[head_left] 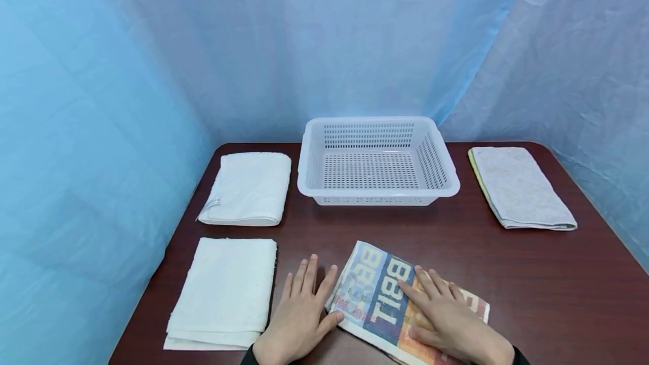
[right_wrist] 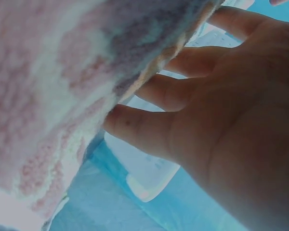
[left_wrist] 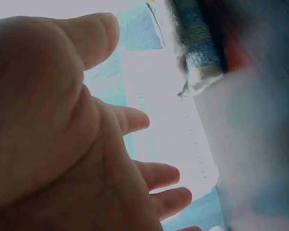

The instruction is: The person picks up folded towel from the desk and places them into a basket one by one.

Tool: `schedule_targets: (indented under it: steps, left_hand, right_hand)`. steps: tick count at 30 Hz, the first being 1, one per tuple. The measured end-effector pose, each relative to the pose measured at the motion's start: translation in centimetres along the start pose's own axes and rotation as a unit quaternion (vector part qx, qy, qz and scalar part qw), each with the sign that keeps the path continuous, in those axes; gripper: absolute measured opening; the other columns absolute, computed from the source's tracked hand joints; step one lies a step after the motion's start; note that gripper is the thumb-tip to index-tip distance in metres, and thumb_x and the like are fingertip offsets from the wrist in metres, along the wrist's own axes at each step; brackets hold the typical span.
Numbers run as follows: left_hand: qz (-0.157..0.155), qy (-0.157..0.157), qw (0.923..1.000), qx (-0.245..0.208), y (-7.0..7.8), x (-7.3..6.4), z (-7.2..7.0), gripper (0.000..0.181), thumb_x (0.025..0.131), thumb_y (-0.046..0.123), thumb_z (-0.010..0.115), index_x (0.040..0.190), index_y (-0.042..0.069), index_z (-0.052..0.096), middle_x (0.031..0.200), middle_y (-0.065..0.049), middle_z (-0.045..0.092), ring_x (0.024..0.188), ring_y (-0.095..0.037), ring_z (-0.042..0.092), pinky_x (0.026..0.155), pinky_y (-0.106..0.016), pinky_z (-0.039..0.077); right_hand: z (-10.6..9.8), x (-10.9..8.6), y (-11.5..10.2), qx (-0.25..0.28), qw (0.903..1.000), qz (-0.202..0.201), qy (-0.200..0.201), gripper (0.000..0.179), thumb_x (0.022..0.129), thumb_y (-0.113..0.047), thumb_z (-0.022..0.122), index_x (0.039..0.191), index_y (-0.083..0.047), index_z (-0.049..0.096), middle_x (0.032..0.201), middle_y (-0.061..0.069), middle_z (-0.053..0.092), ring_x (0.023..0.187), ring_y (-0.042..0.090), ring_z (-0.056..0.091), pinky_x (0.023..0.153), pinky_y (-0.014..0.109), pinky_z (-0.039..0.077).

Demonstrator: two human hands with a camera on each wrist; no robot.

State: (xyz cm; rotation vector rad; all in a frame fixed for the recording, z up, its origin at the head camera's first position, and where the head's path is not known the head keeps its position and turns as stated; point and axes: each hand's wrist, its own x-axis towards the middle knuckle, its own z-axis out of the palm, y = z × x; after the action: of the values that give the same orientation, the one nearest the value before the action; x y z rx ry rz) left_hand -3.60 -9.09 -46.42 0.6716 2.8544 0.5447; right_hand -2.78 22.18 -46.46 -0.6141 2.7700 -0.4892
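A folded towel (head_left: 372, 297) with colourful bands and pale letters lies slantwise at the front of the table. My right hand (head_left: 446, 320) rests on it with the fingers spread; in the right wrist view the fingertips (right_wrist: 130, 122) meet the cloth. Just left of the towel is my left hand (head_left: 304, 317), palm down with fingers straight, its thumb over the towel's left edge. In the left wrist view the palm and spread fingers hold nothing, and a corner of the towel (left_wrist: 202, 62) shows beyond the thumb.
A white perforated basket (head_left: 377, 191) stands at the back middle of the brown table (head_left: 547, 286). Two folded white towels, the back one (head_left: 253, 185) and the front one (head_left: 225, 286), lie at left. A folded grey towel (head_left: 524, 185) with a yellow edge lies back right. Blue curtains surround the table.
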Motion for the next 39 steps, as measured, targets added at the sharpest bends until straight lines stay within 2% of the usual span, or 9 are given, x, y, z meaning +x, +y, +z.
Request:
schedule_targets:
  steps: [6, 11, 17, 26, 39]
  left_hand:
    - [-0.001, 0.000, 1.0000, 0.003, 0.1, 0.0, 0.1, 0.073, 0.100, 0.055, 0.047, 0.159, 0.020, 0.024, 0.163, -0.024, 0.012, 0.149, -0.043, 0.015, 0.111, -0.066, 0.022]
    - [-0.004, -0.007, 1.0000, -0.003, 0.0, 0.1, 0.1, 0.074, 0.099, 0.057, 0.046, 0.160, 0.020, 0.023, 0.163, -0.023, 0.011, 0.149, -0.043, 0.014, 0.111, -0.066, 0.022]
    - [-0.004, -0.013, 0.9998, -0.012, -0.1, 0.1, 0.1, 0.075, 0.099, 0.058, 0.047, 0.160, 0.023, 0.020, 0.164, -0.023, 0.009, 0.149, -0.043, 0.014, 0.112, -0.066, 0.021]
    - [0.000, -0.016, 0.9997, -0.020, -0.2, 0.1, 0.1, 0.074, 0.099, 0.057, 0.046, 0.160, 0.023, 0.019, 0.164, -0.023, 0.009, 0.149, -0.043, 0.014, 0.111, -0.066, 0.022]
    - [-0.001, -0.025, 0.9991, -0.033, -0.2, 0.2, 0.1, 0.076, 0.100, 0.055, 0.048, 0.161, 0.023, 0.017, 0.162, -0.026, 0.011, 0.144, -0.049, 0.025, 0.105, -0.062, 0.035]
  right_hand:
    - [0.0, 0.5, -0.7, 0.020, 0.9994, 0.003, -0.029, 0.075, 0.085, -0.047, 0.074, 0.149, -0.019, 0.046, 0.158, 0.025, 0.029, 0.143, 0.050, 0.026, 0.103, 0.073, 0.025]
    - [0.0, 0.8, -1.2, 0.017, 0.9993, -0.012, -0.030, 0.075, 0.085, -0.048, 0.073, 0.149, -0.019, 0.047, 0.157, 0.025, 0.030, 0.142, 0.050, 0.028, 0.103, 0.072, 0.026]
    - [0.1, 1.1, -1.5, 0.036, 0.9980, -0.021, -0.048, 0.076, 0.086, -0.052, 0.070, 0.151, -0.022, 0.044, 0.159, 0.024, 0.025, 0.143, 0.051, 0.026, 0.103, 0.073, 0.023]
    - [0.2, 1.3, -1.5, 0.019, 0.9982, -0.048, -0.030, 0.074, 0.087, -0.047, 0.072, 0.150, -0.020, 0.045, 0.158, 0.026, 0.027, 0.141, 0.052, 0.028, 0.101, 0.074, 0.026]
    - [0.0, 1.5, -1.5, 0.041, 0.9947, -0.082, -0.046, 0.071, 0.091, -0.043, 0.069, 0.152, -0.020, 0.042, 0.160, 0.026, 0.021, 0.143, 0.052, 0.023, 0.103, 0.074, 0.023]
